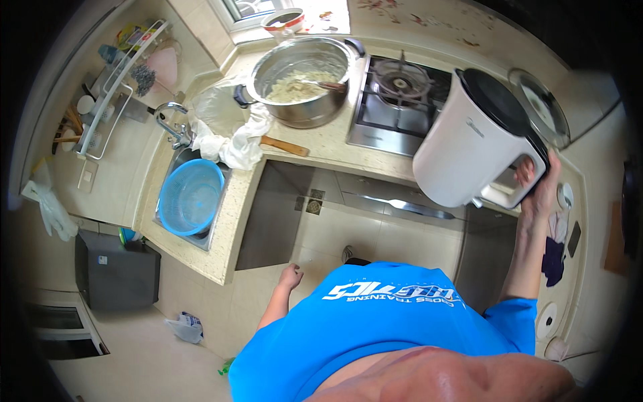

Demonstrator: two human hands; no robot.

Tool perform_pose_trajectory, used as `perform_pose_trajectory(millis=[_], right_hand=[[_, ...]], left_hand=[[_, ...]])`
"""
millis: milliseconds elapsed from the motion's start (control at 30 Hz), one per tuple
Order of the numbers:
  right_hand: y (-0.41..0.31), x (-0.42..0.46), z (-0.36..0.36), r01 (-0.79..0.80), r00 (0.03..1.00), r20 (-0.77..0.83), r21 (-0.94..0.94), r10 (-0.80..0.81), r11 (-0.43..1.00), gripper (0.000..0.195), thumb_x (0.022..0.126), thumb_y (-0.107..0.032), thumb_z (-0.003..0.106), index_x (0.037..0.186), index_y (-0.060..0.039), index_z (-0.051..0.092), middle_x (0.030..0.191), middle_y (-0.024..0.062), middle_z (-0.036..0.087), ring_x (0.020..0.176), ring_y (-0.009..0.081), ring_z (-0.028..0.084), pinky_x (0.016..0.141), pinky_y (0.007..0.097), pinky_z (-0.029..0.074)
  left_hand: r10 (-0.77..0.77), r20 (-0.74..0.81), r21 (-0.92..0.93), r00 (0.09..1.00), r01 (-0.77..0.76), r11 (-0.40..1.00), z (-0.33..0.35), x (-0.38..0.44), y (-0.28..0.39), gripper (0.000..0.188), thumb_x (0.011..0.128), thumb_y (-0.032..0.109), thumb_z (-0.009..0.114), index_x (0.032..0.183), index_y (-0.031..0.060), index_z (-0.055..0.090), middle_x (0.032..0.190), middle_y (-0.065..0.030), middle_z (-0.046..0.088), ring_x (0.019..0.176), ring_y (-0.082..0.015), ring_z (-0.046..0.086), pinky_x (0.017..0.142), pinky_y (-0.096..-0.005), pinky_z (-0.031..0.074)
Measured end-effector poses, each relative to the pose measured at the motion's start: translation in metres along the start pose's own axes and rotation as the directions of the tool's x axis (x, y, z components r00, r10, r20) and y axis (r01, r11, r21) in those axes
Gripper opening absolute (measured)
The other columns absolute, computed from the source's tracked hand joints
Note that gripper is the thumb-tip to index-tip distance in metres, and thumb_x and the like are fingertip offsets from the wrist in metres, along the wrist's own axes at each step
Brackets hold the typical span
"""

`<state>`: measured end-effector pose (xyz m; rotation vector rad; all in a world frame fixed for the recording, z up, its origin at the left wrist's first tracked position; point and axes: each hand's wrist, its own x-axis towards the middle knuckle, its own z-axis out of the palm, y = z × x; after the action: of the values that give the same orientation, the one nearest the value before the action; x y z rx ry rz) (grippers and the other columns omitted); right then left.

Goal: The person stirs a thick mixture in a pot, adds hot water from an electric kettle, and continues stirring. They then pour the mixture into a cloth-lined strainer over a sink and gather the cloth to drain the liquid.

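Observation:
My right hand (542, 183) grips the handle of a white electric kettle (462, 143) with a black lid. The kettle is held up and tilted in front of the right end of the gas stove (384, 135). My left hand (291, 276) hangs low beside my body, fingers curled, with nothing visible in it. A large steel pot (306, 110) stands on the counter left of the stove. Inside it is a pale, lumpy mass (296, 88), perhaps dough, with a utensil (324, 85) resting in it.
A wooden handle (285, 146) lies beside a white cloth or bag (236, 148). The sink holds a blue plastic basin (191, 198) near the faucet (176, 128). A glass lid (542, 108) leans behind the kettle. On the windowsill sits a bowl (284, 21). A dark bin (118, 271) stands at left.

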<state>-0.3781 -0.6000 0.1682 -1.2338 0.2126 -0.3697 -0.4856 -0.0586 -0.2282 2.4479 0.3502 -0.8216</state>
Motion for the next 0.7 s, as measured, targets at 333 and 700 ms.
perform_pose_trajectory(millis=[333, 700], right_hand=[[0.014, 0.140, 0.211, -0.012, 0.961, 0.239, -0.467, 0.140, 0.884, 0.048, 0.085, -0.047, 0.045, 0.055, -0.0100, 0.045, 0.044, -0.0032, 0.039, 0.038, 0.0084, 0.035, 0.045, 0.0229, 0.032], [0.024, 0.201, 0.289, 0.161, 0.897, 0.344, -0.839, 0.278, 0.520, 0.051, 0.084, -0.051, 0.045, 0.054, -0.0090, 0.044, 0.043, -0.0033, 0.038, 0.034, 0.0073, 0.035, 0.035, 0.0232, 0.028]], left_hand=[[0.036, -0.138, -0.396, 0.990, -0.089, 0.914, -0.042, 0.022, 0.009, 0.030, 0.080, 0.019, 0.060, 0.106, 0.0033, 0.058, 0.090, -0.0147, 0.064, 0.083, -0.0248, 0.063, 0.074, -0.0341, 0.049], [0.213, -0.380, -0.443, 0.900, -0.379, 0.812, -0.116, 0.020, 0.095, 0.025, 0.081, 0.010, 0.059, 0.104, 0.0010, 0.057, 0.085, -0.0124, 0.064, 0.079, -0.0199, 0.063, 0.070, -0.0300, 0.051]])
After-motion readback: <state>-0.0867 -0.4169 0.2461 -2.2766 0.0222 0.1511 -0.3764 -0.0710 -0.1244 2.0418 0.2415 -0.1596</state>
